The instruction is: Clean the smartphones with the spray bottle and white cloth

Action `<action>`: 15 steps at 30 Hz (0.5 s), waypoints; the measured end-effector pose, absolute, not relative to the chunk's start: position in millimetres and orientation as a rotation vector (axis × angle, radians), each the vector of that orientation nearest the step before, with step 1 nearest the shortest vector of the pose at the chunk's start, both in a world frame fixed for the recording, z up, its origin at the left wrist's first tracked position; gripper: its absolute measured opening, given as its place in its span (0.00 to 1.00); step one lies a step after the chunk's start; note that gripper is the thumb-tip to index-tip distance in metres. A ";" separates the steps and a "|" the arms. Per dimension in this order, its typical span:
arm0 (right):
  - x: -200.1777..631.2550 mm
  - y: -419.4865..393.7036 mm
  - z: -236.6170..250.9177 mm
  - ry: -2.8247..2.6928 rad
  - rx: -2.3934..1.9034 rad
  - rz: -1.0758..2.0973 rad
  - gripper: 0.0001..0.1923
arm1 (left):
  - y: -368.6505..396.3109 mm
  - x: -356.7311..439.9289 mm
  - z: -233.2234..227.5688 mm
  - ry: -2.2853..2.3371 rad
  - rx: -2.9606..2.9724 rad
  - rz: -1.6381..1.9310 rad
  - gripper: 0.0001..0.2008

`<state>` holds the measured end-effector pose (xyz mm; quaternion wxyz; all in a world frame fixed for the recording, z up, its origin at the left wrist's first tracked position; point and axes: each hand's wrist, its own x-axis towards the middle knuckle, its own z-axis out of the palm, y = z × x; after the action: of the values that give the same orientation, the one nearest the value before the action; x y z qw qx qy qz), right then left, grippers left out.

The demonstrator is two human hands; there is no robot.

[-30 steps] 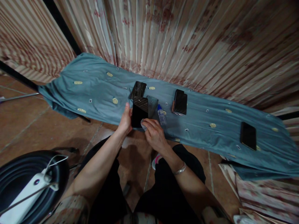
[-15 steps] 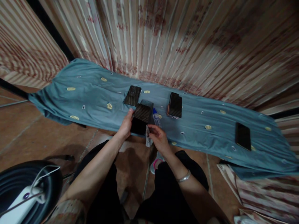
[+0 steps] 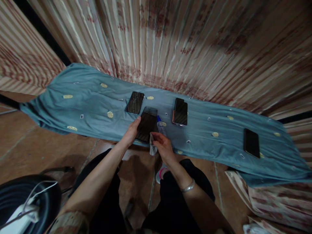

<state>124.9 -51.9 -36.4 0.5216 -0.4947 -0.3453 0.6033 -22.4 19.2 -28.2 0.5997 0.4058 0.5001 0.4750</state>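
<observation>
Gripping the black phone (image 3: pixel 146 126) by its edge, left hand (image 3: pixel 132 131); right hand (image 3: pixel 162 146) pinches a white cloth (image 3: pixel 152 148).

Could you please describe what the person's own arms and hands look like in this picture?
Both forearms are bare. The left hand wears nothing visible; a patterned sleeve shows far up that arm. The arm of the right hand carries a thin silver bangle at the wrist. No gloves, no rings visible.

Striped, pleated curtains (image 3: pixel 195 48) hang behind a brown tiled floor (image 3: pixel 36 149), dimly lit.
</observation>
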 end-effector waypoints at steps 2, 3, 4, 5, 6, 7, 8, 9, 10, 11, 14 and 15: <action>124.7 -50.6 -35.5 -0.815 -1.189 1.438 0.18 | 22.5 -25.2 -29.6 1.192 1.025 1.088 0.40; 124.9 -50.0 -35.4 -0.814 -1.193 1.435 0.18 | 24.4 -26.9 -30.5 1.217 1.068 1.080 0.41; 125.3 -49.3 -35.3 -0.816 -1.197 1.430 0.18 | 26.3 -28.8 -31.3 1.239 1.108 1.072 0.41; 125.9 -48.7 -35.2 -0.820 -1.202 1.425 0.18 | 28.1 -30.7 -32.0 1.264 1.143 1.066 0.41; 126.6 -48.1 -35.1 -0.828 -1.206 1.420 0.18 | 29.8 -32.4 -32.4 1.288 1.171 1.055 0.41; 127.3 -47.4 -35.0 -0.839 -1.207 1.414 0.18 | 31.2 -33.8 -32.6 1.305 1.197 1.038 0.41; 128.0 -46.7 -34.9 -0.851 -1.207 1.408 0.18 | 32.3 -34.9 -32.5 1.322 1.222 1.020 0.41; 128.6 -45.9 -34.9 -0.863 -1.206 1.403 0.18 | 33.2 -35.7 -32.2 1.339 1.243 1.003 0.41; 129.0 -45.1 -35.1 -0.875 -1.207 1.399 0.18 | 33.8 -36.2 -31.9 1.356 1.263 0.986 0.41; 129.1 -44.1 -35.4 -0.885 -1.209 1.394 0.18 | 34.4 -36.5 -31.6 1.374 1.281 0.972 0.41; 127.9 -40.6 -37.4 -0.886 -1.226 1.373 0.18 | 35.7 -36.7 -30.8 1.431 1.326 0.935 0.39; 127.1 -39.5 -38.3 -0.880 -1.231 1.368 0.18 | 36.2 -36.8 -30.1 1.456 1.345 0.919 0.38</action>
<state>127.1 -39.5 -38.3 0.5236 -0.5140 -0.3675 0.5714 -36.8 36.2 -30.1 0.4601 0.5466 0.5916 0.3736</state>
